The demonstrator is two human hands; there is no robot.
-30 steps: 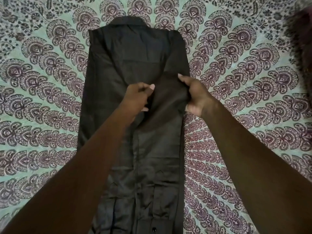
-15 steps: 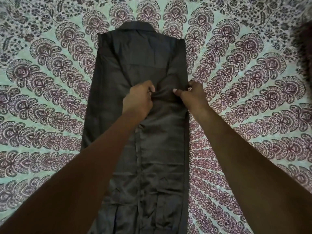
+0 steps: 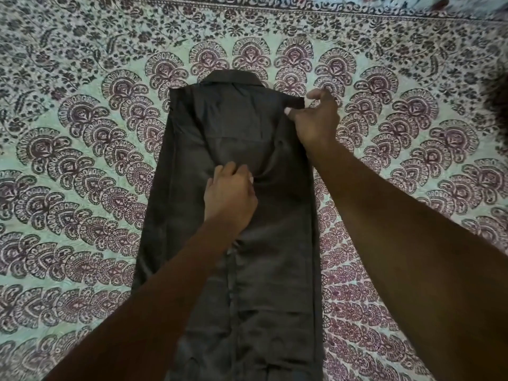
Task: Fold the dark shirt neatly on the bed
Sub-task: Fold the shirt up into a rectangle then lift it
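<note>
A: What's differing vs half a sec ago?

B: Going L to R: the dark shirt [image 3: 192, 193] is still lying flat mid-bed, collar at the far end, sides folded in to a long strip. The left hand [image 3: 231, 198] is staying at the shirt's middle, fingers [image 3: 228, 171] curled and bunching cloth. The right hand [image 3: 316, 121] isn't sitting beside it anymore. It's now up at the top right shoulder corner, thumb & forefinger pinching the edge.

A: And the surface?

B: The bed [image 3: 68, 166] is wearing a pale green spread [image 3: 412, 166] w/ maroon paisley fans ringing the shirt. A floral border band [image 3: 247, 8] is now showing along the top. The spread is filling the whole view. A dark blur [image 3: 499, 105] is sitting at the far right, can't tell what.
</note>
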